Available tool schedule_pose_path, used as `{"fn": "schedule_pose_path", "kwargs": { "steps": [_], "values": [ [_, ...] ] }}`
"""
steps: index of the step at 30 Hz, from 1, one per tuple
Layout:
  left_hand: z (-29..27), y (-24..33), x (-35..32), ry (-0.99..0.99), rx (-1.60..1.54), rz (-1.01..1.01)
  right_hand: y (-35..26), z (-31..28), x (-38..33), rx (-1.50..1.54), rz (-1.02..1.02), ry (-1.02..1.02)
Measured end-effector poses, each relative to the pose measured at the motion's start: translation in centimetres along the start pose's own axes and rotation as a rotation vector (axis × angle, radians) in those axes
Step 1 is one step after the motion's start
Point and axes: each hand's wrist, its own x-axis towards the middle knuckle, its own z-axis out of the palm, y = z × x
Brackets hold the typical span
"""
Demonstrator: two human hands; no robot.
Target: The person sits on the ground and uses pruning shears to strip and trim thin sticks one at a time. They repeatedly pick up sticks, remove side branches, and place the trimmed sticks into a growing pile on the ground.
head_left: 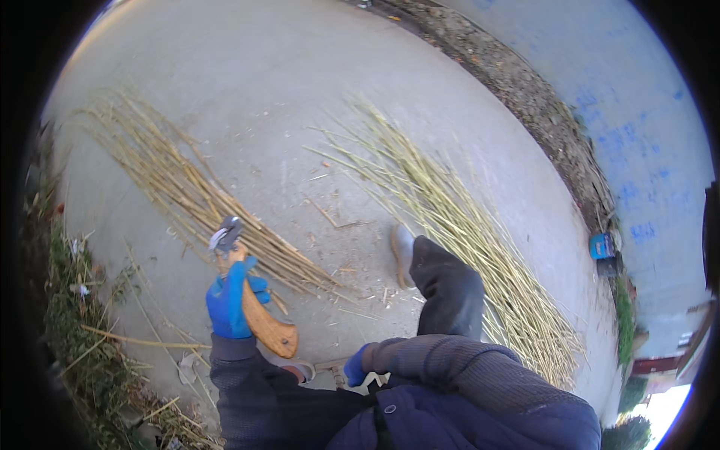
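My left hand (231,306), in a blue glove, is wrapped around the wooden handle of a hatchet (264,319), its dark head up and the curved butt of the handle pointing down toward me. My right hand (355,367), also gloved in blue, sits low near my lap, half hidden by my sleeve (442,356) — I cannot tell whether it is clenched, loose or holding something

The hatchet is above the near part of the brown stalks (199,187), which lie spread on the grey ground (285,97) ahead and to my left. The greener stalks (457,217) lie on my right, running past my boot (403,256), with small pale scraps (386,296) scattered between the two heaps

I judge this to be a step of working the stalks with the hatchet in hand — whether any blade is touching them I can't make out. The next move, I'd say, calls for a firm hold on the handle, a steady stalk, and an edge kept away from my legs and right hand
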Motion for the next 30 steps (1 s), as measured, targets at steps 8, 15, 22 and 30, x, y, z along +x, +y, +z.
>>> {"fn": "schedule_pose_path", "kwargs": {
  "steps": [8, 15, 22, 30],
  "values": [
    [-5.8, -6.5, 7.2, -0.063, 0.112, 0.031, -3.2, -5.1, -16.1, 0.348, -0.366, 1.161],
    [-8.3, -12.3, 13.1, -0.038, 0.234, -0.113, -2.4, -0.6, -21.2, 0.494, -0.525, 1.215],
    [-8.9, -14.1, 17.8, -0.234, 0.251, -0.089, -3.0, 0.5, -20.4, 0.414, -0.479, 1.089],
    [-6.4, -10.8, 9.7, -0.038, 0.111, -0.051, -3.5, 0.6, -18.8, 0.463, -0.433, 0.967]
  ]
}}
